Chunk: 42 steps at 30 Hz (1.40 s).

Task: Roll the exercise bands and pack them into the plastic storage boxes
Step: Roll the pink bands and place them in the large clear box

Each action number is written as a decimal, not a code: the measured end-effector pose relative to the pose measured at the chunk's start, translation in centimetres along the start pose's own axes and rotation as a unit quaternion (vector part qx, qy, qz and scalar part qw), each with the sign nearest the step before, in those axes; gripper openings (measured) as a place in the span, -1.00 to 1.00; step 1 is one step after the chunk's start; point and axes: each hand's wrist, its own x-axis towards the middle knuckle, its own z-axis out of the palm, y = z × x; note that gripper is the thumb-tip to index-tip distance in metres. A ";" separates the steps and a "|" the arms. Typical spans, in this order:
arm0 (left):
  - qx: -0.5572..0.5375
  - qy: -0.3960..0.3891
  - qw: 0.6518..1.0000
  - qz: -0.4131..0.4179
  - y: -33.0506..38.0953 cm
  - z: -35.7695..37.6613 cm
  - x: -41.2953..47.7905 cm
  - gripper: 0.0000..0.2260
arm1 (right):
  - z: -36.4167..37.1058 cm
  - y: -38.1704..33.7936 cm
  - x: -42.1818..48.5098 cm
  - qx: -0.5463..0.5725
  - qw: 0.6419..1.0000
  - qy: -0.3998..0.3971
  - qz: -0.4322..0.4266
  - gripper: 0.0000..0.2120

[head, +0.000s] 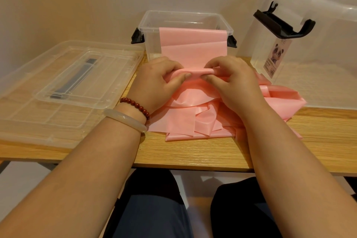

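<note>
A pink exercise band point(193, 44) hangs over the front rim of an open clear plastic storage box point(149, 25) and runs down to the table. Its near end is turned into a small roll point(193, 72) just in front of the box. My left hand point(158, 83) pinches the roll's left end and my right hand point(234, 83) pinches its right end, thumbs underneath. Under both hands a loose heap of pink bands point(189, 121) lies crumpled on the wooden table point(193, 152).
Two clear lids point(63, 83), stacked, lie on the table at the left. A second clear box point(289, 31) with a black latch and a panda label stands tipped at the right against the wall. My knees show below the table's front edge.
</note>
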 end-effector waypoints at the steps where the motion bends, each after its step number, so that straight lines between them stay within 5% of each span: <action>1: 0.000 -0.003 1.000 0.003 0.0 0.0 0.0 -0.83 | 0.1 0.1 0.1 -0.002 1.000 0.003 -0.001 -0.92; 14: -0.002 0.007 1.000 -0.004 0.0 0.0 0.1 -0.86 | -0.1 0.2 0.0 -0.027 1.000 -0.001 0.000 -0.73; 23: -0.051 -0.003 0.998 -0.031 0.4 -0.2 -0.2 -0.70 | 0.2 0.6 0.1 -0.023 0.999 0.024 -0.010 -0.88; 28: -0.029 0.006 1.000 -0.004 0.2 -0.1 0.2 -0.92 | 0.4 0.5 0.0 -0.023 0.999 0.024 -0.011 -0.86; 34: -0.017 0.009 1.000 -0.003 -0.2 0.0 0.1 -0.86 | 0.1 0.1 -0.2 -0.025 1.000 0.015 -0.010 -0.71; 42: -0.064 -0.036 0.996 -0.043 0.5 -0.2 -0.1 -0.76 | 0.3 0.4 -0.1 -0.026 0.998 0.043 -0.033 -0.89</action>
